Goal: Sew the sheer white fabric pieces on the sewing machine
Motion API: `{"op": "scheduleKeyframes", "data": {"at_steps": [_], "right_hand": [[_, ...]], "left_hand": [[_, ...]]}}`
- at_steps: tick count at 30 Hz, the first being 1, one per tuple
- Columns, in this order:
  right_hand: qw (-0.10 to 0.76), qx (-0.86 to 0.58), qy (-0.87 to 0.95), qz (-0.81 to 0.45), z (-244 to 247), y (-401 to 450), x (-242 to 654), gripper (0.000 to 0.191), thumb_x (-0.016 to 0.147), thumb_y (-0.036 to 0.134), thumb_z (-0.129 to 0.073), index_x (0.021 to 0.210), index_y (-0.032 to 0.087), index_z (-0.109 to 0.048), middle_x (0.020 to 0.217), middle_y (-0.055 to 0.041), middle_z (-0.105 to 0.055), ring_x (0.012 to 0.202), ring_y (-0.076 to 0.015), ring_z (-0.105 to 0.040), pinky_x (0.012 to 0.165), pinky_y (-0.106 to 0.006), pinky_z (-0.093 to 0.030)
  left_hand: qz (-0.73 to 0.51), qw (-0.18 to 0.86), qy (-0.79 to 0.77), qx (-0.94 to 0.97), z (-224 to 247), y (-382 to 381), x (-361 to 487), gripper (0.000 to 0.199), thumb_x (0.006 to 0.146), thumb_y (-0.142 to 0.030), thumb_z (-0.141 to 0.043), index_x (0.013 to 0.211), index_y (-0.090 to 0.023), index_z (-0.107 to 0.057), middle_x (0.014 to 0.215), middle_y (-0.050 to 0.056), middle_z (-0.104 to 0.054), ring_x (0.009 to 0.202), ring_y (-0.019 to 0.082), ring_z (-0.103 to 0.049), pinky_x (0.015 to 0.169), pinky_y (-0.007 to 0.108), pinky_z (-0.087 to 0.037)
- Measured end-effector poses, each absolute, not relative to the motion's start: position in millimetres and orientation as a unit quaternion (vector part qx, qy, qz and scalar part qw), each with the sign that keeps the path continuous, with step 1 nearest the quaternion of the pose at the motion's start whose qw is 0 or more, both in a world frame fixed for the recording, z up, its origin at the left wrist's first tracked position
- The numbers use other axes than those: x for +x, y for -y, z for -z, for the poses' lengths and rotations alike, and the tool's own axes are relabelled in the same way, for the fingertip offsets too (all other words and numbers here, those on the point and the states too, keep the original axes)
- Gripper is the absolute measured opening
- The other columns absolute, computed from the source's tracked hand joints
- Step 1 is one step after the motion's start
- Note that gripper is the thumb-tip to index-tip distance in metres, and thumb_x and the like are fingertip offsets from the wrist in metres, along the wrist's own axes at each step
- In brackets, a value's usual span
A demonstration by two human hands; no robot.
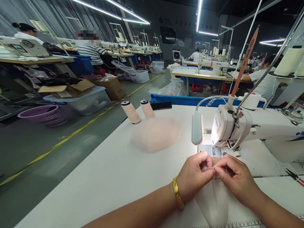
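Note:
Just in front of the needle area of a white sewing machine (pixel 220 126), both my hands meet with their fingertips pinched together. My left hand (pixel 196 172), with a gold bangle (pixel 177 193) at its wrist, is closed on the edge of a thin, sheer white fabric (pixel 212 201). My right hand (pixel 237 175) pinches the same fabric edge right beside it. The fabric hangs from my fingers toward the table's front edge. My fingers hide the exact spot being held. A lamp (pixel 197 128) lights the machine's metal plate (pixel 210 150).
Two thread cones (pixel 131 112) and a black phone-like object (pixel 162 105) stand at the table's back, near a blurred pale pink piece (pixel 156 133). Red-handled snippers (pixel 294 176) lie at right. A ruler strip (pixel 254 223) runs along the front. Co-workers sit at other machines.

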State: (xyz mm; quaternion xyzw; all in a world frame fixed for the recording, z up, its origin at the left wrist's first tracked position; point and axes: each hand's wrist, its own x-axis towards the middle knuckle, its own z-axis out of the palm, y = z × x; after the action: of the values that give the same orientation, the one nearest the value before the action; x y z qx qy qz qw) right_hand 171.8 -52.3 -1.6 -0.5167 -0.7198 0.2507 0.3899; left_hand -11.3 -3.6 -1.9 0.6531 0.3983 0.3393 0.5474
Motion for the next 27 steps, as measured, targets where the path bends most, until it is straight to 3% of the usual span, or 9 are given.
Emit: {"op": "scheduleKeyframes", "data": {"at_steps": [7, 17, 24, 27], "right_hand": [[0.374, -0.535, 0.710, -0.266, -0.1, 53.7, 170.6, 0.019, 0.099, 0.029, -0.057, 0.082, 0.026, -0.063, 0.078, 0.0011, -0.058, 0.069, -0.0176, -0.052, 0.063, -0.028, -0.040], [0.368, -0.538, 0.718, -0.245, 0.3, 52.7, 172.6, 0.020, 0.097, 0.032, -0.056, 0.079, 0.026, -0.059, 0.073, 0.0020, -0.054, 0.066, -0.0174, -0.048, 0.060, -0.028, -0.037], [0.371, -0.558, 0.684, -0.290, -5.1, 55.2, 173.9, 0.022, 0.095, 0.038, -0.056, 0.076, 0.025, -0.053, 0.068, 0.0029, -0.053, 0.063, -0.0171, -0.048, 0.056, -0.027, -0.036], [0.342, -0.582, 0.676, -0.296, -1.9, 49.2, 171.8, 0.019, 0.094, 0.035, -0.055, 0.078, 0.025, -0.053, 0.069, 0.0022, -0.055, 0.064, -0.0180, -0.050, 0.057, -0.028, -0.037]], "left_hand": [[-0.322, 0.578, -0.394, 0.638, -0.8, 4.5, -9.9, 0.018, 0.071, -0.031, -0.068, 0.082, -0.019, -0.060, 0.065, -0.006, -0.052, 0.061, 0.011, -0.041, 0.055, 0.023, -0.033], [-0.312, 0.576, -0.388, 0.648, -1.5, 3.8, -11.1, 0.025, 0.073, -0.039, -0.071, 0.071, -0.019, -0.056, 0.064, -0.005, -0.049, 0.063, 0.012, -0.040, 0.058, 0.025, -0.032], [-0.276, 0.534, -0.351, 0.718, -17.9, 2.3, -19.3, 0.032, 0.080, -0.048, -0.067, 0.067, -0.019, -0.061, 0.076, 0.000, -0.054, 0.074, 0.016, -0.048, 0.067, 0.028, -0.037], [-0.244, 0.463, -0.383, 0.761, -16.9, -0.3, -16.0, 0.035, 0.084, -0.040, -0.061, 0.058, -0.019, -0.050, 0.076, 0.001, -0.055, 0.080, 0.020, -0.049, 0.074, 0.032, -0.038]]}}
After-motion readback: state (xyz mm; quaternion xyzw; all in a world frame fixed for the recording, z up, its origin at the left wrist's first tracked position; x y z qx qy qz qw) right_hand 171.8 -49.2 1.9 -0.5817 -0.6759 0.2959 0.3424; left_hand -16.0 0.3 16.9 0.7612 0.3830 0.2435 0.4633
